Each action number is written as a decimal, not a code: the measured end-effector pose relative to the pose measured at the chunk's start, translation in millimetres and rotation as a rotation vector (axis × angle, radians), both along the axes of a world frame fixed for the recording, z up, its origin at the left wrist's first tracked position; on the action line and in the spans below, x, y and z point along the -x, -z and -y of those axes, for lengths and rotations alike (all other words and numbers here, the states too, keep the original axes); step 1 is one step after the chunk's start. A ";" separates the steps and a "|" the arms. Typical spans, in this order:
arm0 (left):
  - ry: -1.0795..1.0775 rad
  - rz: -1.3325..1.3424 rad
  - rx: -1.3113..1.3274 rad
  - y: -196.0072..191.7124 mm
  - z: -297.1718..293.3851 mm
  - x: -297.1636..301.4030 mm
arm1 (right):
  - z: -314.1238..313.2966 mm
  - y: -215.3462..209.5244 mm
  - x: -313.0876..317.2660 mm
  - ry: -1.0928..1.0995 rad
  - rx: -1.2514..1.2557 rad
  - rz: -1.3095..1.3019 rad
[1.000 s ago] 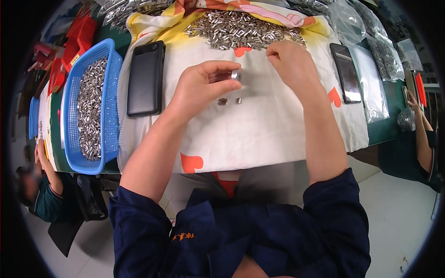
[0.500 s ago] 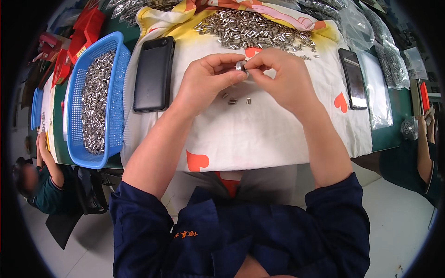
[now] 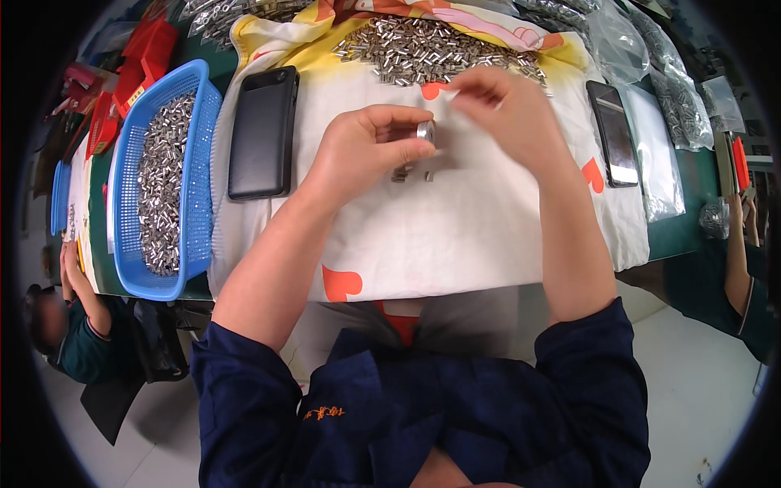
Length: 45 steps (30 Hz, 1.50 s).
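Over the middle of the white cloth (image 3: 455,244), my left hand (image 3: 354,154) pinches a small round silver metal piece (image 3: 425,131) between thumb and fingers. My right hand (image 3: 517,118) is raised to the right of it, apart from the piece. Its fingertips are smeared by motion, so whether they hold anything does not show. A few short metal tubes (image 3: 429,176) lie on the cloth beneath my left hand, partly covered by it. Beyond both hands spreads a large pile of short silver metal tubes (image 3: 431,49).
A blue plastic basket (image 3: 199,175) full of small metal parts stands at the left, beside a black rectangular device (image 3: 263,134). On the right lie a phone (image 3: 612,134) and clear plastic bags (image 3: 655,163). Red bins (image 3: 146,53) stand far left. Other people sit at both sides.
My right hand has drawn away from the round metal piece, up and to the right. My left hand keeps hold of it, slightly lower in the picture. The whole view has shifted a little.
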<state>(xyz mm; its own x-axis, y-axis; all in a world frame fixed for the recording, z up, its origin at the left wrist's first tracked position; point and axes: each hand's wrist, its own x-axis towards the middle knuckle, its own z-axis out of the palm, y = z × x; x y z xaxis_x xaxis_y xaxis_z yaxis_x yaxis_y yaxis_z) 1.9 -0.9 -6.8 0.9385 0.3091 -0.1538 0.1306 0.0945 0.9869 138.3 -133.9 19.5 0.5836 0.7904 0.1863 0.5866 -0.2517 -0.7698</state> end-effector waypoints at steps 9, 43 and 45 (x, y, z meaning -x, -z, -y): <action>0.025 0.034 -0.022 4.3 1.4 -2.0 | -11.2 33.7 -13.1 0.176 0.124 0.578; -0.091 0.095 0.178 8.6 -7.9 -4.0 | -7.5 10.4 30.4 -0.066 -0.203 0.178; -0.100 0.069 0.134 6.6 -6.2 -4.4 | -7.3 9.8 30.1 -0.069 -0.196 0.218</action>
<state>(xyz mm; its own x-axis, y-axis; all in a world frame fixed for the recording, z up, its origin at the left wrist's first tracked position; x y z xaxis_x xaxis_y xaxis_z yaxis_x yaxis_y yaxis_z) 6.2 5.3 -13.4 0.9139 0.3824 -0.1364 0.0464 0.2354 0.9708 108.2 -126.5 9.7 0.4591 0.7635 0.4542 0.7538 -0.0642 -0.6540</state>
